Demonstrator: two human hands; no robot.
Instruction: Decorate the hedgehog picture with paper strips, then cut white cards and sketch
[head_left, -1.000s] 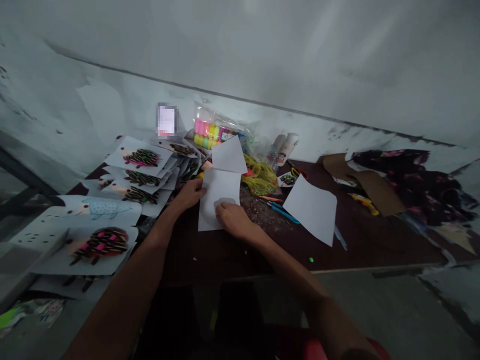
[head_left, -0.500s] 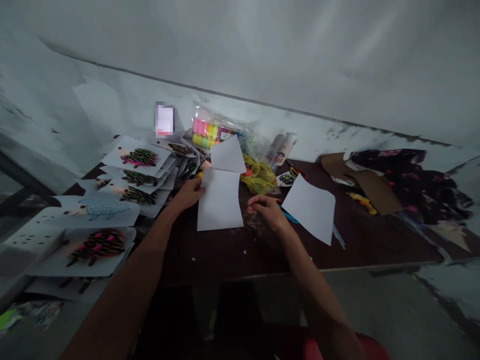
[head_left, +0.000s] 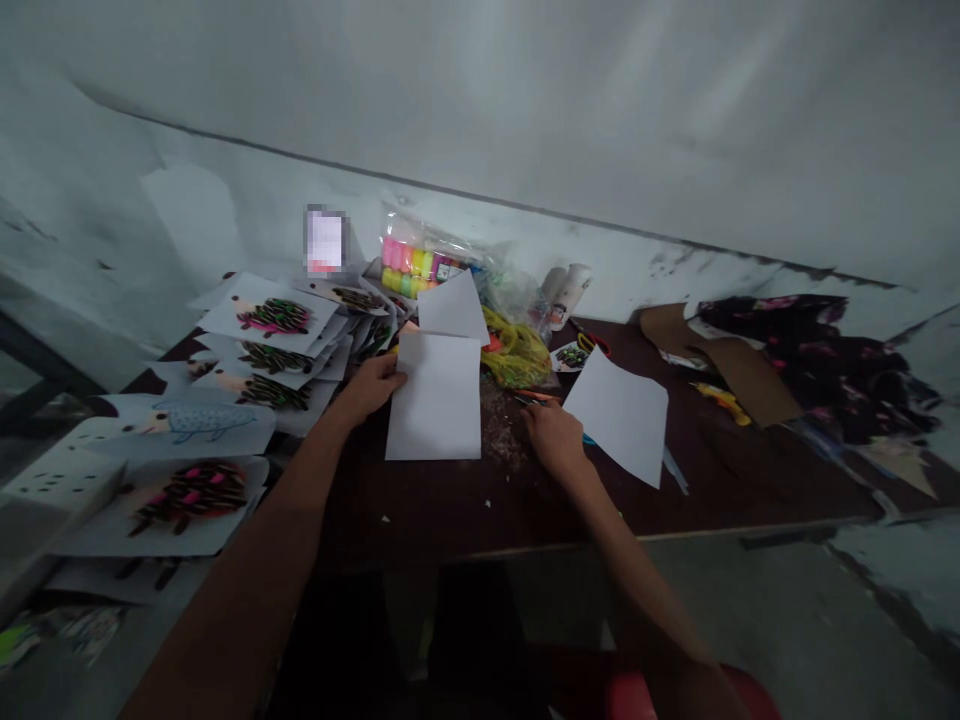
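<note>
A blank white sheet lies in front of me on the dark table, its left edge pinched by my left hand. Behind it sits another white piece of paper. To the right, my right hand is closed around a thin, pencil-like tool, its dark tip pointing left. Another white sheet lies just right of that hand, with something blue partly under it.
Stacked hedgehog pictures fill the left side. At the back are a bag of coloured tubs, a yellow net bag, a white cup and scissors. Cardboard and dark floral cloth lie right.
My right hand has moved right and slightly down and closed on the thin tool. The sheet at my left hand has shifted slightly left and lies flatter.
</note>
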